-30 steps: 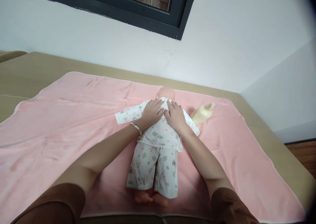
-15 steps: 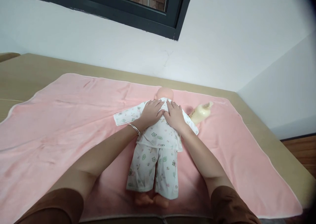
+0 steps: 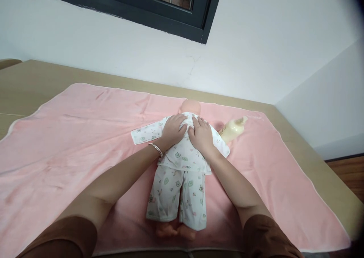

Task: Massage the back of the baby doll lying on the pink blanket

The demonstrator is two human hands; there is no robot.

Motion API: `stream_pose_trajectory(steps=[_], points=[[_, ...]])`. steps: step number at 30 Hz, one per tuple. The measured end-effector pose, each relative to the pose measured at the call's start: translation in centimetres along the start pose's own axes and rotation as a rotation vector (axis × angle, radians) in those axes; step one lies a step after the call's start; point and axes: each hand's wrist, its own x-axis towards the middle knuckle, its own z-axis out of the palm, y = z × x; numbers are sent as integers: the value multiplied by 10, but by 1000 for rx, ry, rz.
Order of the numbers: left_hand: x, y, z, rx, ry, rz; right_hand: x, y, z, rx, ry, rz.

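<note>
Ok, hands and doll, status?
Left hand, right hand: resting on pajama top. Baby doll: lying on pink blanket. Pump bottle beside it, apart from hands.

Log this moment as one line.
doll: on pink blanket; left hand: on shirt; right hand: on shirt; bottle: beside doll

Your left sleeve (image 3: 62,233) is brown, ends partway down the left arm (image 3: 113,182) and has a curved fold across it; your right sleeve (image 3: 267,234) is brown too, softly creased. A slim, silver-coloured bangle (image 3: 156,149) sits just behind your left hand (image 3: 174,130).
</note>
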Motion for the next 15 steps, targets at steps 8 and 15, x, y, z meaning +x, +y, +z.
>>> stream_pose_trajectory(steps=[8,15], points=[[-1,0,1,-9,29,-6,1,5,7,109,-1,27],[-2,1,1,17,47,-60,2,8,10,145,7,18]])
